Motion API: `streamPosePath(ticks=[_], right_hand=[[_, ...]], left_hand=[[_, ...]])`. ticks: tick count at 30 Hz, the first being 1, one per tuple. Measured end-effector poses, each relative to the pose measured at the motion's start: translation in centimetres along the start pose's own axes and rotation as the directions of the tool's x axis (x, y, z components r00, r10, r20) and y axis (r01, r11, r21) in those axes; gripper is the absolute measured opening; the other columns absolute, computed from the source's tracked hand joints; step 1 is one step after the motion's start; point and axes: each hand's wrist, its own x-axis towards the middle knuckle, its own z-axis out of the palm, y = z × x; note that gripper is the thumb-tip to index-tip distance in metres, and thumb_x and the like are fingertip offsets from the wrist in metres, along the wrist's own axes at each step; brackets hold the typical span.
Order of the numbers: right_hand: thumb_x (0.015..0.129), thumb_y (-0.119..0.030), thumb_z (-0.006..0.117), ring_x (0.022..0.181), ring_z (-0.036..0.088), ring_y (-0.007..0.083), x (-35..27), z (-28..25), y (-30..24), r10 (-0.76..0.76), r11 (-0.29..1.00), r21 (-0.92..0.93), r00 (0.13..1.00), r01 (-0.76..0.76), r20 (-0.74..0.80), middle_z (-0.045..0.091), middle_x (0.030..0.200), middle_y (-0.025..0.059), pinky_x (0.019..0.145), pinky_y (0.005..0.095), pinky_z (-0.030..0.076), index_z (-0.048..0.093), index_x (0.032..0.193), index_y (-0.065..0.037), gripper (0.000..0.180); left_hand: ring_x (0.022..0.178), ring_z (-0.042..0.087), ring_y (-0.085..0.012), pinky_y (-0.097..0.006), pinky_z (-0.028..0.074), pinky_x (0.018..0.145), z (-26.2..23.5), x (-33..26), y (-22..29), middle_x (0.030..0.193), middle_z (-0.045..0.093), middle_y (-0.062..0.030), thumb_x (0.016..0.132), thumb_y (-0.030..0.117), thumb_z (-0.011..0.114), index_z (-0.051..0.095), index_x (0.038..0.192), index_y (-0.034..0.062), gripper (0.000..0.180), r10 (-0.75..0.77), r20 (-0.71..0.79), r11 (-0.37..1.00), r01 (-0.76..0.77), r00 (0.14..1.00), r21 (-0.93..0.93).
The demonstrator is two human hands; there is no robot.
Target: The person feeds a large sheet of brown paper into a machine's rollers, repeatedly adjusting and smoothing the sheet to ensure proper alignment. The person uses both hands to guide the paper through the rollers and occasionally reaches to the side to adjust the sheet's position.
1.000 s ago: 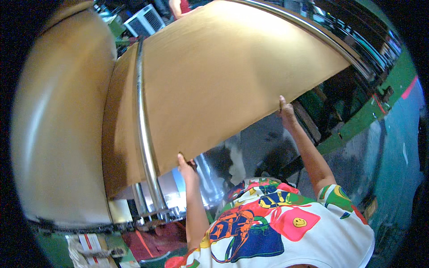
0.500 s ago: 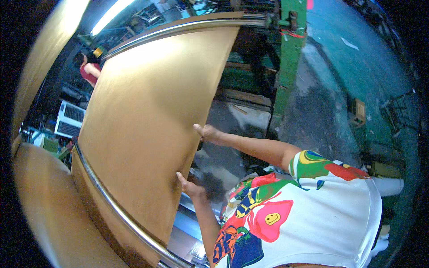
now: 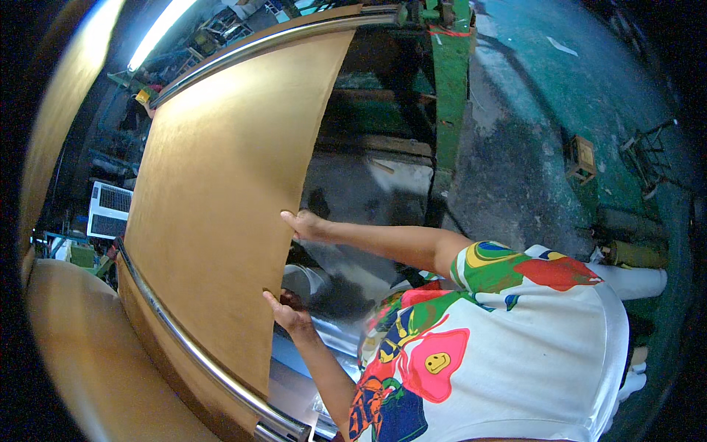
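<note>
Two hands [image 3: 293, 318] [image 3: 308, 225], one brown sheet [image 3: 221, 184], one wooden stool [image 3: 582, 158], one lamp [image 3: 159, 33]

We see the wide sheet [image 3: 210, 199] in a plain golden brown, becoming pale yellow at its far end. The near bar [image 3: 184, 334] is shiny silver. The shirt [image 3: 530, 361] is white, and on it we find bold shapes in pink, green, red, orange and navy, also one yellow smiling face [image 3: 437, 363]. The frame [image 3: 451, 103] is green.

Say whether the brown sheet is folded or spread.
Spread: the brown sheet stretches between the near bar and far bar without visible folds, left hand and right hand at its edge.
</note>
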Motion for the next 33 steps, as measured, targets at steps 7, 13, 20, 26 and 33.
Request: streamPosePath(ticks=[7,13,20,26,33], right_hand=[[0.090,-0.040,0.032,0.048,0.045,0.0154,-0.6,0.6,1.1,-0.081,0.992,-0.101,0.996,0.077,-0.035,0.049,0.052,0.0058,0.053,0.0310,0.039,0.051,0.058,-0.003,0.052],[0.087,-0.036,0.043,0.052,0.054,0.0243,-0.7,0.3,1.8,0.035,0.983,-0.181,0.999,-0.031,0.020,0.055,0.058,0.0118,0.057,0.0360,0.043,0.053,0.079,0.002,0.040],[0.090,-0.043,0.035,0.064,0.055,0.0186,-3.2,2.4,2.9,0.145,0.989,-0.025,0.989,-0.145,-0.020,0.056,0.074,0.0029,0.057,0.0279,0.044,0.054,0.081,-0.002,0.046],[0.089,-0.044,0.039,0.044,0.034,0.0099,-4.2,2.2,4.9,0.183,0.978,-0.109,0.982,-0.176,0.055,0.039,0.051,-0.0022,0.043,0.0242,0.027,0.045,0.062,-0.013,0.041],[0.088,-0.039,0.042,0.043,0.036,0.0096,-4.7,5.5,4.4,0.153,0.983,-0.115,0.986,-0.144,0.073,0.039,0.048,-0.0019,0.043,0.0249,0.028,0.045,0.063,-0.013,0.036]], left_hand=[[0.051,0.044,-0.0077,-0.020,0.039,0.048,4.5,-4.7,2.3,0.063,0.050,0.0018,0.089,0.039,0.045,0.052,0.086,0.0092,0.031,0.051,-0.202,0.998,-0.041,0.978,0.051],[0.047,0.037,-0.0078,-0.021,0.030,0.043,2.6,-4.3,1.7,0.054,0.043,0.0018,0.086,0.046,0.047,0.049,0.067,0.0098,0.041,0.021,-0.153,0.998,-0.010,0.988,0.068],[0.054,0.046,-0.0099,-0.022,0.038,0.047,-1.8,-3.1,-0.4,0.063,0.052,-0.0023,0.082,0.043,0.055,0.055,0.083,0.0072,0.036,0.031,-0.354,0.999,-0.021,0.935,0.033],[0.058,0.049,-0.0108,-0.022,0.041,0.051,-2.0,-5.3,0.1,0.069,0.053,-0.0035,0.082,0.042,0.055,0.053,0.094,0.0072,0.037,0.034,-0.344,0.996,-0.062,0.938,-0.070],[0.049,0.047,-0.0091,-0.020,0.037,0.044,-5.0,-5.4,0.8,0.062,0.053,-0.0022,0.084,0.042,0.053,0.054,0.084,0.0081,0.034,0.030,-0.339,0.999,-0.042,0.940,-0.028]])
